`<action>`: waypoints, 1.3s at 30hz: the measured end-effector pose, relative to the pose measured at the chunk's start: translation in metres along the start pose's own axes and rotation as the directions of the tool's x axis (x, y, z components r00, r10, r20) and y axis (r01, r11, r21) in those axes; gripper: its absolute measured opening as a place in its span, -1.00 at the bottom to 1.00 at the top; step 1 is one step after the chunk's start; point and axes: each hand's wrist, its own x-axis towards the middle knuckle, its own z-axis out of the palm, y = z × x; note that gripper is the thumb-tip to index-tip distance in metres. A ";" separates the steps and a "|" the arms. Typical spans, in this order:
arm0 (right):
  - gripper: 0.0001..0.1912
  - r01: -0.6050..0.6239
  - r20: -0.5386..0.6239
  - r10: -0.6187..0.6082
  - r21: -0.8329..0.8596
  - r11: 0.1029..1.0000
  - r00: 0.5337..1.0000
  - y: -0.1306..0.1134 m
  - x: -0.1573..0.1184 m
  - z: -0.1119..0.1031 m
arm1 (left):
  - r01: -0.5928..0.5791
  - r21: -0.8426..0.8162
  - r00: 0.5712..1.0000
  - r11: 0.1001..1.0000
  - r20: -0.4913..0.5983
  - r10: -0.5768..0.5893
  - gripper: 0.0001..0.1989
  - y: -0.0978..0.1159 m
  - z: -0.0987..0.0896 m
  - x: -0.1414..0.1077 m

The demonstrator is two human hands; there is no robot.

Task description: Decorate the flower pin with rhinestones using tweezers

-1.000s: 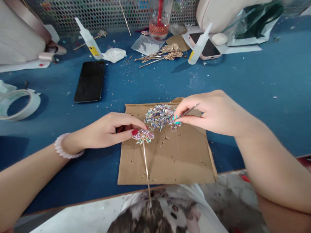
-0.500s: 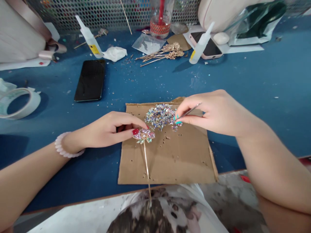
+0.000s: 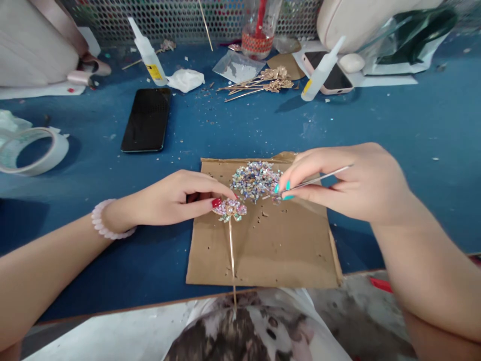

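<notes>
My left hand (image 3: 188, 198) pinches the jewelled flower head of a gold hairpin (image 3: 231, 245), whose long stem points down past the table edge toward my lap. Pink and green stones cover the flower. In my right hand (image 3: 338, 183) is a pair of thin metal tweezers (image 3: 319, 178), held between thumb and fingers. Their tips are at the right side of a pile of small glittering rhinestones (image 3: 251, 180); whether a stone is in them I cannot make out. Both pile and flower are over a piece of brown cardboard (image 3: 285, 250).
Across the blue table (image 3: 225, 130) are a black phone (image 3: 146, 120), a roll of tape (image 3: 52, 155), two glue bottles (image 3: 150, 57) and another phone (image 3: 334, 77). Several gold hairpins (image 3: 278, 80) lie at the back, near a plastic bag (image 3: 238, 65) and a clear cup (image 3: 257, 42).
My right hand has shifted slightly right and turned, so the tweezers lie flatter. The left hand keeps its pinch on the hairpin. The whole view has slid a little.
</notes>
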 end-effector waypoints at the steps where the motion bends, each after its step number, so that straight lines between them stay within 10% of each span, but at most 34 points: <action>1: -0.88 -0.008 -0.030 0.008 0.023 1.000 1.000 -0.002 -0.001 0.002 | -0.005 0.000 1.000 1.000 0.002 0.005 -0.71 0.000 0.000 0.000; 39: -0.82 0.217 -0.151 -0.194 0.159 0.963 0.969 -0.017 0.009 0.052 | 0.038 -0.125 0.999 0.991 -0.008 -0.039 -0.66 0.005 0.002 0.004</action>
